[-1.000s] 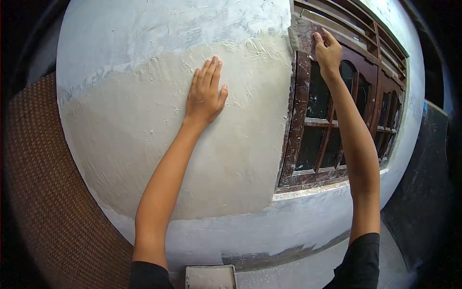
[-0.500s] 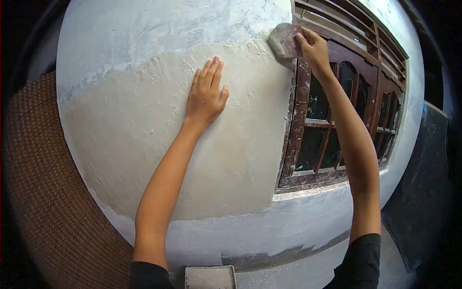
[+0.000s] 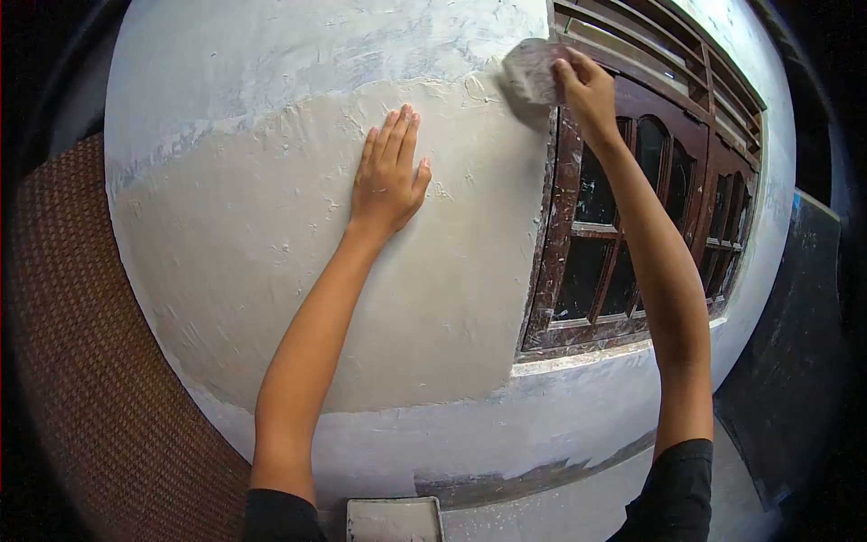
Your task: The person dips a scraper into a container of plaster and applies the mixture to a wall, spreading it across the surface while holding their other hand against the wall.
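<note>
Head view: pinching a flat grayish scraper (image 3: 531, 72) in right hand (image 3: 591, 98), up at the plaster patch (image 3: 424, 334) by its top right corner; laying left hand (image 3: 386, 188) flat near its top edge, with fingers basically together.

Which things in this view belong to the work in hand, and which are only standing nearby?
Seemingly part of the work:
flat piece, in the right hand
beige-coated wall, under the left hand
tray of similar pale material

Seemingly only nearby:
brown woven panel, far left
dark board, far right
wooden window
</note>
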Tool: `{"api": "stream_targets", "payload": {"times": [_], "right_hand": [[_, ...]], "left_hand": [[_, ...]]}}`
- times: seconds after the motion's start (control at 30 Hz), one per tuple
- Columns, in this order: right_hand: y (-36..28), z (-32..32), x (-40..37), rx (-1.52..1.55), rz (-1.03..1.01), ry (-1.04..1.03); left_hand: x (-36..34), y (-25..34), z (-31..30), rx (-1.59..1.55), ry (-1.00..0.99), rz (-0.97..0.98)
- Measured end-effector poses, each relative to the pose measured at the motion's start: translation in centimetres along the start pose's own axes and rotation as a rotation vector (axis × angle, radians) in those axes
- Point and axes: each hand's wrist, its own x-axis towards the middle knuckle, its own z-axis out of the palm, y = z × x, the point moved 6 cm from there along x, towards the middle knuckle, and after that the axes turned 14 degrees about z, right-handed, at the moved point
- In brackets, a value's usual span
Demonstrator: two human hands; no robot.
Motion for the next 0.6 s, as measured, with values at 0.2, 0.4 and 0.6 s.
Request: {"api": "stream_targets", "payload": {"times": [0.2, 0.4, 0.6], "right_hand": [[-1.2, 0.0, -0.1, -0.148, 0.049, 0.129], [-1.4, 2.0, -0.1, -0.244, -0.122, -0.073], [-1.8, 2.2, 0.6, -0.018, -0.073, -0.016]], "left_hand": [[0.0, 0.1, 0.0, -0.007, 0.003, 0.012], [0.1, 0.1, 0.0, 0.006, 0.012, 0.016], [0.1, 0.0, -0.2, -0.004, 0.015, 0.016]]}}
